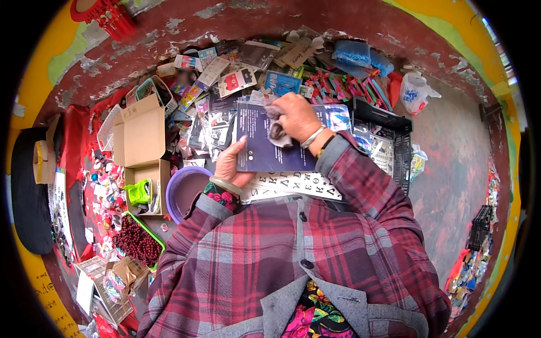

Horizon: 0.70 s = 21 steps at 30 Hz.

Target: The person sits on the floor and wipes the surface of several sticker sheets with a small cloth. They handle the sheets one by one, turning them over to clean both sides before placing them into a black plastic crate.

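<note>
We saw the flat navy-purple panel (259,155) near the middle of the frame, held by the left hand (231,164) at its left edge. That hand's thumb lay on the face; the fingers behind were hidden, so we could not tell how they were spread. The right hand (300,116) had its fingers bunched around a crumpled grey-brown cloth (278,135) against the panel's upper middle.

We judged the panel light and fairly stiff, since it looked flat with little sag. Its face seemed smooth, perhaps slippery, and its corners might have creased if knocked. An edge looked the best place to take hold, with the thumb in front and the fingers behind; the cloth looked soft and easily squeezed.

As for writing, the panel bore small pale lines, too fine for us to read surely. Below it, a white sheet (293,187) carried rows of bold black characters. At the upper right, a white plastic bag (416,92) showed blue print, and we could confirm no brand on the panel
</note>
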Each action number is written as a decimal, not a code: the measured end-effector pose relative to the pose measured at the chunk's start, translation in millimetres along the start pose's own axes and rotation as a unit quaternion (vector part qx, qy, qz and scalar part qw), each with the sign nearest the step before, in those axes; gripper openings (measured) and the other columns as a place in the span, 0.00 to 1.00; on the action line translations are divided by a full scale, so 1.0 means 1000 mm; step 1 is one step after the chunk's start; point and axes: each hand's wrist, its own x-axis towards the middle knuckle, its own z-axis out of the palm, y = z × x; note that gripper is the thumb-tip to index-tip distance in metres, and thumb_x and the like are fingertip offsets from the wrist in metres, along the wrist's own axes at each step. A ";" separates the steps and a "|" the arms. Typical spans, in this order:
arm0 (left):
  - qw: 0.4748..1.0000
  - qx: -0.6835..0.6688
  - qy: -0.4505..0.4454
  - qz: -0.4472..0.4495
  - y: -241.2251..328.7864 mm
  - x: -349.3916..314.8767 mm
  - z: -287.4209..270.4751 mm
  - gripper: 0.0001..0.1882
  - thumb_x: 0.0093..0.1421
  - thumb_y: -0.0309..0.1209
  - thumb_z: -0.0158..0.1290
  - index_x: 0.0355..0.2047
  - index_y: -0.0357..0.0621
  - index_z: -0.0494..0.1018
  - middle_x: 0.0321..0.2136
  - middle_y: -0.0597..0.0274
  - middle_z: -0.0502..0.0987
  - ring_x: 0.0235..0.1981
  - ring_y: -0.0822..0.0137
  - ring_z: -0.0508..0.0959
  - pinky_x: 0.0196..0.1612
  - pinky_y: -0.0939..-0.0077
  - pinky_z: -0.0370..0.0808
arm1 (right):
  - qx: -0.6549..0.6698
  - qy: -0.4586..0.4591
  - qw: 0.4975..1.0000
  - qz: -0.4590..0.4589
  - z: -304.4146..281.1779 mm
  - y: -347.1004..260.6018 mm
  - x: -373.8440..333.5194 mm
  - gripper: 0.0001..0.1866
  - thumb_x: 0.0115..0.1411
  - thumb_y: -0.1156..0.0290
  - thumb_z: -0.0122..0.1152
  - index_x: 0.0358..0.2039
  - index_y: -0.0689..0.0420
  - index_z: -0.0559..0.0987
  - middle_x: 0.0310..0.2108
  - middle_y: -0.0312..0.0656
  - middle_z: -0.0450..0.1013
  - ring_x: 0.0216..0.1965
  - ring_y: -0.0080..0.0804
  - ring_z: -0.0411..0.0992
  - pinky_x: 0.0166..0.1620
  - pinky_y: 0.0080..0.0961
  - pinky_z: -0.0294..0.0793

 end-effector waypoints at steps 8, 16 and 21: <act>1.000 -0.001 0.007 0.014 0.001 -0.003 -0.002 0.14 0.61 0.25 0.47 0.47 0.33 0.68 0.42 0.49 0.76 0.44 0.56 0.77 0.52 0.54 0.73 | 0.325 0.028 0.945 0.033 -0.095 -0.005 -0.011 0.17 0.46 0.78 0.46 0.36 0.57 0.78 0.30 0.42 0.74 0.34 0.34 0.73 0.41 0.24 0.71; 0.999 -0.028 -0.014 0.028 0.002 -0.025 0.041 0.16 0.65 0.32 0.42 0.49 0.35 0.67 0.45 0.51 0.75 0.47 0.57 0.75 0.55 0.58 0.68 | -0.043 -0.046 0.987 -0.148 -0.113 -0.082 -0.056 0.21 0.42 0.49 0.67 0.22 0.55 0.73 0.23 0.38 0.65 0.26 0.37 0.69 0.30 0.31 0.68; 0.994 -0.058 -0.090 0.036 0.000 -0.023 0.056 0.18 0.66 0.36 0.41 0.50 0.37 0.67 0.49 0.49 0.72 0.52 0.56 0.71 0.59 0.58 0.63 | -0.156 0.010 0.968 -0.197 -0.087 -0.092 -0.059 0.15 0.44 0.67 0.62 0.35 0.55 0.77 0.23 0.34 0.64 0.25 0.29 0.66 0.27 0.26 0.63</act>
